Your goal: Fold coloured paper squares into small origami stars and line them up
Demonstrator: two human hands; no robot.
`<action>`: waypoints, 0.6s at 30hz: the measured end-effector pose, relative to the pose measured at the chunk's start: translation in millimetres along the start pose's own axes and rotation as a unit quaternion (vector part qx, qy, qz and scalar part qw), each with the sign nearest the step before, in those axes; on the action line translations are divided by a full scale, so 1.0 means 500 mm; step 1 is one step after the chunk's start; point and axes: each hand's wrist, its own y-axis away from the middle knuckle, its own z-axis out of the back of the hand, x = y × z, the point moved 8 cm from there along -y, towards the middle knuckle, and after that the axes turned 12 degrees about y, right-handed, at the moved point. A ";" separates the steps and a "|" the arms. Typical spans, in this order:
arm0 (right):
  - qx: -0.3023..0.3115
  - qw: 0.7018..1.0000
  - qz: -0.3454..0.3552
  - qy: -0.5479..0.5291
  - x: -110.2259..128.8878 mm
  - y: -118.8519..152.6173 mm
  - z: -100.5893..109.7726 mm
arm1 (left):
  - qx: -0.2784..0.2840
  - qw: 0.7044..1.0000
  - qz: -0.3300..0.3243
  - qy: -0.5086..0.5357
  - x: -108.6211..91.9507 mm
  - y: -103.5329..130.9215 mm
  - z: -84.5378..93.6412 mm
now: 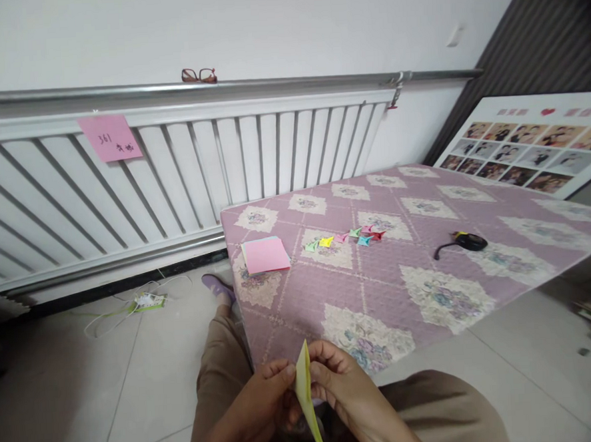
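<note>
A folded sheet of yellow paper (304,386) is held upright between my two hands, above my lap at the near edge of the table. My left hand (266,396) pinches its left side with the thumb in front. On the other side, the thumb and fingers of my right hand (343,385) grip the paper near its pointed top. A stack of paper squares (266,255), pink on top, lies on the tablecloth beyond my hands. Right of the stack, several small folded paper figures (346,237) in green, yellow, pink, blue and red form a loose row.
A patterned purple tablecloth (305,307) covers the table. A black object with a strap (469,240) lies at its right. Behind stand a white radiator (251,144) with a pink note (110,137) and glasses (199,75) on the pipe. A power strip (149,300) sits on the floor.
</note>
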 end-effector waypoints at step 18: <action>0.009 0.999 0.008 -0.049 0.006 0.007 -0.007 | 0.003 0.999 0.024 0.048 0.012 0.001 -0.009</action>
